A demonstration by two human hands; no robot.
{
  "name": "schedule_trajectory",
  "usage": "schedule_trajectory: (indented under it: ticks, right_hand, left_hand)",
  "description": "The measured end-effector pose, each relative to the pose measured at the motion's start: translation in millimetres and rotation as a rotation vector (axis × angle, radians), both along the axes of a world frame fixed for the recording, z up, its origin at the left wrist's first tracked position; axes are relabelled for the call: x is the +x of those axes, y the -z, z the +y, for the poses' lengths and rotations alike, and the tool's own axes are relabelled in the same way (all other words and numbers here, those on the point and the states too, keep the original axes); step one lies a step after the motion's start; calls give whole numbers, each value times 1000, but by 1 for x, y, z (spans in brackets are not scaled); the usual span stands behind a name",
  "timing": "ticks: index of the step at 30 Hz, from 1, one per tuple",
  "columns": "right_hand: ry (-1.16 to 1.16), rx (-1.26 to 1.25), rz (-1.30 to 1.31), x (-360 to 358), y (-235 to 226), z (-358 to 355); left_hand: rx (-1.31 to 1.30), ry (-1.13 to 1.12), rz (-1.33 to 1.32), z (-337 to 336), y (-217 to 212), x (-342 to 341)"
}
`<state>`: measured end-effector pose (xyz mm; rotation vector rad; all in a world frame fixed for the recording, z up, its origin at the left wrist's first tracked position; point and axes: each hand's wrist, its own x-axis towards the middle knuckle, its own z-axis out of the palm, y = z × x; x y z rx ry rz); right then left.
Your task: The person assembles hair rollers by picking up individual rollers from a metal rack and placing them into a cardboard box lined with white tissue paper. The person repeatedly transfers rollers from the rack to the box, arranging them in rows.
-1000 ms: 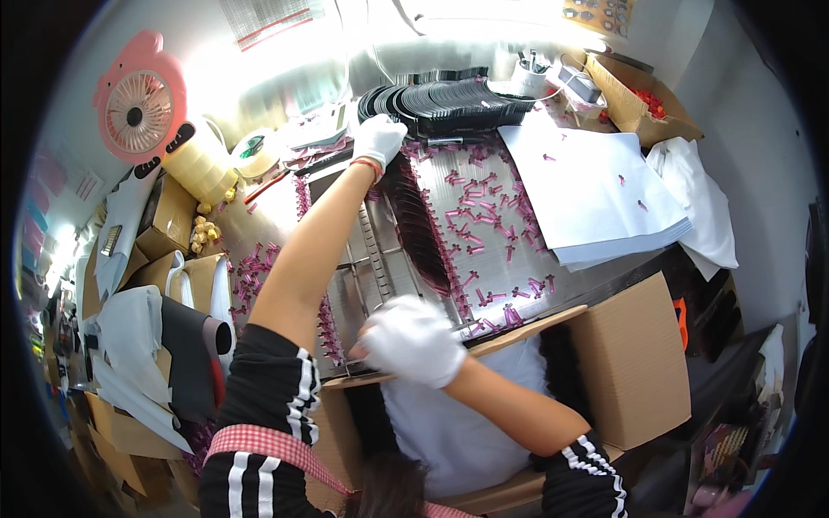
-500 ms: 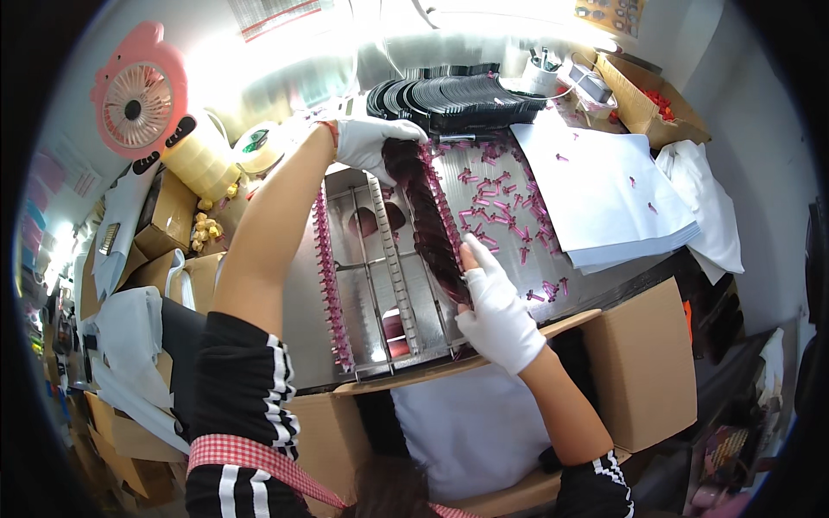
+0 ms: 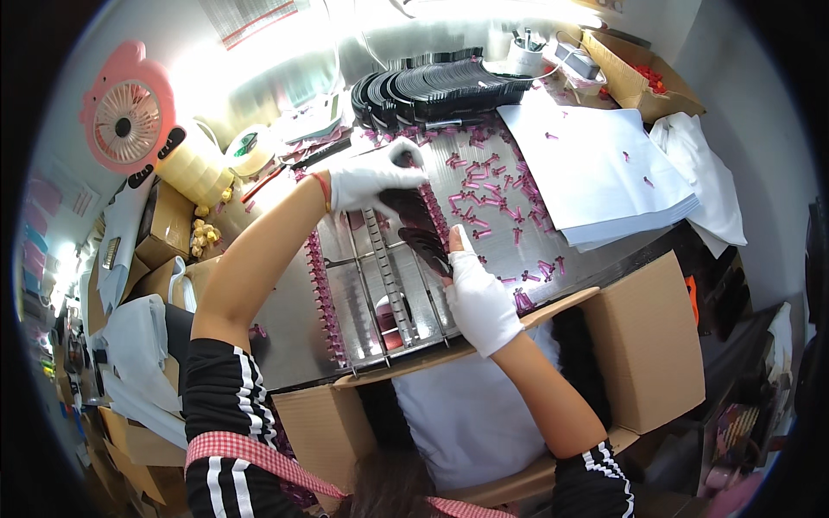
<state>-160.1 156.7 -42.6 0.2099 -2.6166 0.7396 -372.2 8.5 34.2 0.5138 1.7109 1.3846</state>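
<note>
A metal rack (image 3: 373, 259) stands on the table, its left bar (image 3: 321, 289) lined with pink pegs. On its right side lies a row of dark, glossy, curved translucent pieces (image 3: 423, 246), like lenses, beside a second line of pink pegs (image 3: 439, 216). My right hand (image 3: 485, 306), in a white fingerless glove, grips the near end of these pieces between thumb and fingers. At the far end of the row, my gloved left hand (image 3: 371, 180) is open, thumb and forefinger curved apart. Its lower fingers reach beside the dark pieces; whether they touch is unclear.
Many pink pegs (image 3: 492, 186) lie scattered right of the rack. Black curved parts (image 3: 432, 91) are stacked behind it. White sheets (image 3: 596, 181) lie at right. An open cardboard box (image 3: 643, 345) stands at the front edge. Left are tape rolls (image 3: 192, 168) and a pink fan (image 3: 129, 116).
The dark pieces now form a shorter bunch toward my right hand. My left hand's fingers have spread from the row's far end. The whole view has shifted slightly.
</note>
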Motion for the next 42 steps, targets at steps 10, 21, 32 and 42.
schedule_trajectory:
  ticks: [10,21,32,42]
  right_hand:
    - [26,-184,-131,0,1,-9]
    - [270,-106,-341,11,-15,-18]
    - [-209,-369,139,56,-66,-4]
    - [-707,-98,163,107,-94,-100]
  left_hand:
    - [-214,199,147,5,-19,75]
    - [-210,125,-21,10,-31,129]
    - [441,-232,-240,-59,-40,212]
    - [1042,-478,-442,-131,9,335]
